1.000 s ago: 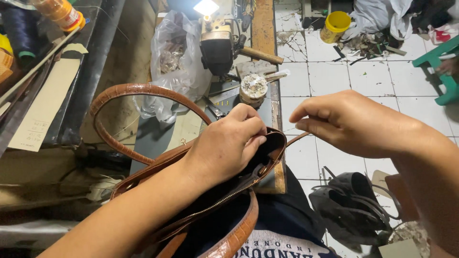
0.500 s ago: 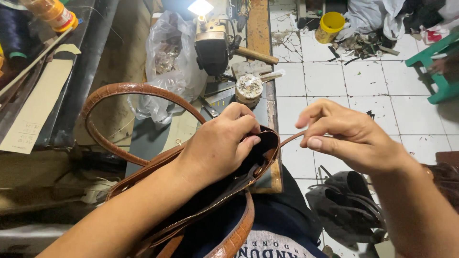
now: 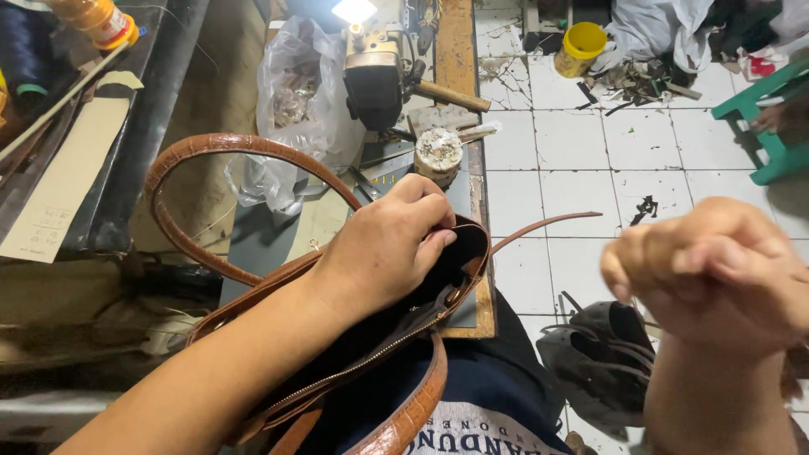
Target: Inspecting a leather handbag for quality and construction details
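- left hand [image 3: 388, 248] clamped over the top rim of the brown handbag [image 3: 354, 354]; fingers curled over the edge, pinning it at the near right corner of the worktable [image 3: 468, 211].
- handbag sits partly on the person's lap, partly against the table's near edge; mouth open, dark lining and zipper showing.
- one bag strap [image 3: 211, 147] arcs up over the table to the left of the hand; a second strap [image 3: 404, 413] curves along the near side by the lap.
- right hand [image 3: 712, 270] raised off to the right, well apart from the bag, over the tiled floor [image 3: 581, 152]; motion-blurred, fingers bunched into a pinch. cannot tell what it grips, if anything.
- a thin brown strip [image 3: 548, 226] runs from the bag's right end out toward the right hand.
- on the table beyond the bag: round tin [image 3: 439, 153] of small bits, black machine [image 3: 375, 84] with a lamp, clear plastic bag [image 3: 291, 109] at the far side.
- floor: yellow tub [image 3: 581, 46] far right, green stool [image 3: 771, 118] at the right edge, dark bag [image 3: 602, 354] below the right hand.
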